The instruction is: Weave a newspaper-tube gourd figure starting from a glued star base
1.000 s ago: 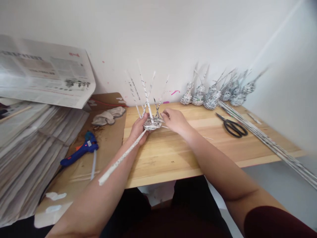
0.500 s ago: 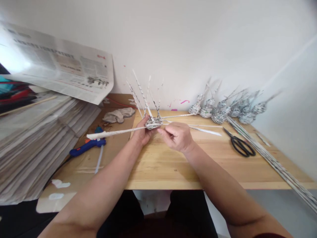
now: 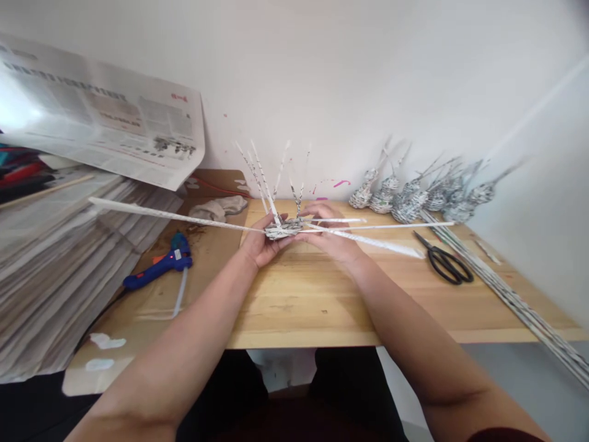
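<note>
A small woven piece of rolled newspaper strips (image 3: 283, 230) is held above the wooden table (image 3: 285, 307), with several strips standing up from it and others sticking out sideways. My left hand (image 3: 260, 245) grips its left side, fingers curled round it. On the right side, my right hand (image 3: 329, 236) has its thumb and fingers closed on the piece near its edge, partly behind the strips. One long strip (image 3: 175, 216) points left; several more reach right, one ending near the black scissors (image 3: 444, 261).
Several woven newspaper shapes (image 3: 407, 202) stand along the wall. A bundle of paper rods (image 3: 515, 301) lies at the right. On the left are a blue glue gun (image 3: 159, 267), grey gloves (image 3: 218, 209), a newspaper stack (image 3: 92, 264) and a raised newspaper sheet (image 3: 115, 116).
My right hand has gone from a closed fist in front of the strips to the right side of the woven piece. The long left strip now points higher and farther left.
</note>
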A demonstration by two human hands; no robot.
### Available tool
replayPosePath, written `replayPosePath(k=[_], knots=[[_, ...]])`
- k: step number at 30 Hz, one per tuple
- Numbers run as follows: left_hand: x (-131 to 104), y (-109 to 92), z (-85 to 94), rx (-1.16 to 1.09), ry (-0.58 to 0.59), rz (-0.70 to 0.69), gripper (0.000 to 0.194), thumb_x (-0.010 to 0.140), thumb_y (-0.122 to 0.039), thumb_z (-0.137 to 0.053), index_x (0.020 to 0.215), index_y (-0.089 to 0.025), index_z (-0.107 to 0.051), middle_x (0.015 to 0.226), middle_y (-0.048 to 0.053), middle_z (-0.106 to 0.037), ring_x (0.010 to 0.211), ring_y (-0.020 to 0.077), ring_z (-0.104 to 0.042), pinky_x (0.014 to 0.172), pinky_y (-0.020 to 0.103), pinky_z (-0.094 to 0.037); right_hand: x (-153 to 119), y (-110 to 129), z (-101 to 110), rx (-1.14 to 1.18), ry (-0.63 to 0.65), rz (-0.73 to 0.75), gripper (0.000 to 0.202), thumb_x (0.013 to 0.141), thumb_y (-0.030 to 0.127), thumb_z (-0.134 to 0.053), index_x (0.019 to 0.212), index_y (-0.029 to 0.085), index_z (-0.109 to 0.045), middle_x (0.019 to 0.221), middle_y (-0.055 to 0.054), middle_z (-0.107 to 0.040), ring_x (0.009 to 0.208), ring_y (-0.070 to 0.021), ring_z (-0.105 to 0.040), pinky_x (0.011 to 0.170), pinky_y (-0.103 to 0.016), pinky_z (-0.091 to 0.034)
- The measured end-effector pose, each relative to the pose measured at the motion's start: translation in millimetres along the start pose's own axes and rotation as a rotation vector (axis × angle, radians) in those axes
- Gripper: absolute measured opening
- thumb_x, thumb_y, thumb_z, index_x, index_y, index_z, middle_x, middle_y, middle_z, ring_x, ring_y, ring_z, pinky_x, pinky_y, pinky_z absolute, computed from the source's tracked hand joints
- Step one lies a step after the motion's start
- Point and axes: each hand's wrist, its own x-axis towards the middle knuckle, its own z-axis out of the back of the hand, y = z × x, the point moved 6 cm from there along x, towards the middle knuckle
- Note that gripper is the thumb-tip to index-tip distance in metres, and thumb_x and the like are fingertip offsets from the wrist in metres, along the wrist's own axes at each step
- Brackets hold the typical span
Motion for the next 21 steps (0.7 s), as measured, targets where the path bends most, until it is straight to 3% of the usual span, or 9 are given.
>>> replayPosePath(k=[3, 10, 16, 21], knots=[[1.9, 1.9, 3.0, 0.049, 0.013, 0.026, 0.025, 0.091, -0.029, -0.054, 0.095, -0.008, -0.065, 0.084, 0.014, -0.070, 0.073, 0.0224, -0.071, 0.060, 0.034, -0.063, -2.1, 2.4, -10.3, 0.151, 0.139, 0.013, 0.033, 0.073, 0.044, -0.078, 0.095, 0.020, -0.073, 0.101, -0.006, -0.071, 0.094, -0.0191, -0.065, 0.086, -0.031, -0.049], [3.7, 7.3, 3.6, 0.184, 0.051, 0.076, 0.028, 0.088, -0.036, -0.061, 0.092, -0.009, -0.066, 0.077, 0.012, -0.070, 0.065, 0.0211, -0.070, 0.057, 0.035, -0.062, -6.4, -20.2, -26.3, 0.295, 0.320, -0.237, 0.029, 0.069, 0.044, -0.079, 0.076, 0.016, -0.074, 0.065, 0.001, -0.067, 0.061, -0.0123, -0.061, 0.062, -0.024, -0.048], [3.2, 8.0, 2.2, 0.236, 0.037, 0.092, 0.028, 0.089, -0.037, -0.060, 0.088, -0.010, -0.066, 0.076, 0.011, -0.070, 0.065, 0.0197, -0.069, 0.057, 0.033, -0.061, -9.2, -23.8, -30.3, 0.515, 0.399, -0.409, 0.038, 0.061, 0.040, -0.085, 0.088, 0.016, -0.075, 0.071, -0.002, -0.070, 0.061, -0.0126, -0.064, 0.058, -0.024, -0.051], [4.1, 5.8, 0.3, 0.196, 0.065, 0.060, 0.044, 0.088, -0.057, -0.054, 0.087, -0.014, -0.065, 0.076, 0.010, -0.070, 0.064, 0.0204, -0.068, 0.057, 0.036, -0.061, -7.6, -22.8, -32.1, 0.456, 0.332, -0.294, 0.030, 0.065, 0.042, -0.082, 0.076, 0.015, -0.073, 0.078, -0.003, -0.071, 0.067, -0.0125, -0.062, 0.066, -0.026, -0.050]])
